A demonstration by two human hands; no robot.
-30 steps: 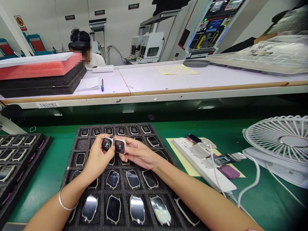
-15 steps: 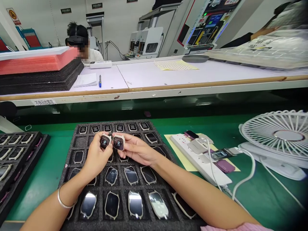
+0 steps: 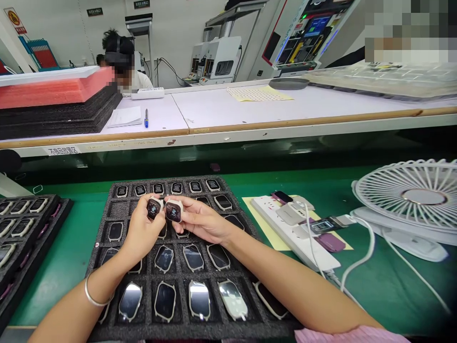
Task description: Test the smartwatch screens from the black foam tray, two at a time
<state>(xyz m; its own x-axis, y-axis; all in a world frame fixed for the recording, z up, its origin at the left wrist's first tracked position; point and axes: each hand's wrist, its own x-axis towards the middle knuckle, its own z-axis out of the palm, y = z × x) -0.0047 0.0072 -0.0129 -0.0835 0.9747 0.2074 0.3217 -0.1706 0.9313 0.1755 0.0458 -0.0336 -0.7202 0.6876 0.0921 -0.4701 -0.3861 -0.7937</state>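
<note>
The left hand (image 3: 144, 233) is closed, thumb against fingers, on a lit watch (image 3: 154, 208); the right hand (image 3: 205, 221) pinches a second watch (image 3: 173, 211) close beside it, though whether the cases touch is hard to tell. Both are above the far half of a foam tray (image 3: 193, 329). Beyond its left edge lies another tray (image 3: 46, 233); past its right edge, on the green surface (image 3: 43, 286), a power strip (image 3: 298, 237) and, farther out, a white fan (image 3: 421, 195).

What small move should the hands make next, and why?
Perhaps ease the left watch slightly away from the right watch: the left hand and right hand hold them almost edge to edge above the foam tray, so they might rub.
</note>
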